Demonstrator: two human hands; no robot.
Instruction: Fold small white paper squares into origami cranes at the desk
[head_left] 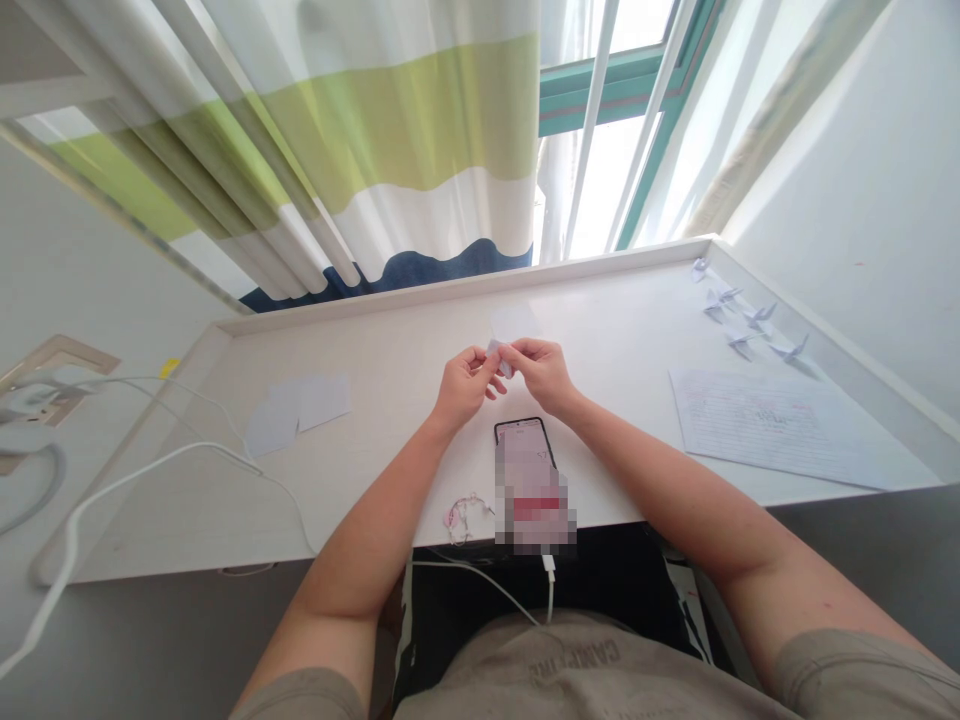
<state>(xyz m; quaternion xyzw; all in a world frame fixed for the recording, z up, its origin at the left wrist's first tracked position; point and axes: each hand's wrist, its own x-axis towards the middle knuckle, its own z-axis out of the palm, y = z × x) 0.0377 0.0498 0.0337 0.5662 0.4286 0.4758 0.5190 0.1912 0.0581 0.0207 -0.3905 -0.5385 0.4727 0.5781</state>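
Between my two hands is a small piece of folded white paper [505, 369], pinched by the fingertips of both. My left hand [466, 385] grips it from the left with its fingers curled. From the right, my right hand [541, 372] holds it between thumb and fingers. Much of the paper is hidden behind the fingers, so its exact shape cannot be made out. A flat white paper sheet [517, 321] lies on the desk just beyond the hands. Closer to me, below the hands, a phone [529, 470] lies face up, its screen partly blurred out.
Several folded paper cranes [759, 317] stand at the desk's right back corner. Nearer lies a stack of written sheets [765, 425]. Loose white squares [324, 402] lie at left, near a white cable [150, 470]. A charging plug [549, 570] is in the phone; a beaded strap [466, 515] lies beside it.
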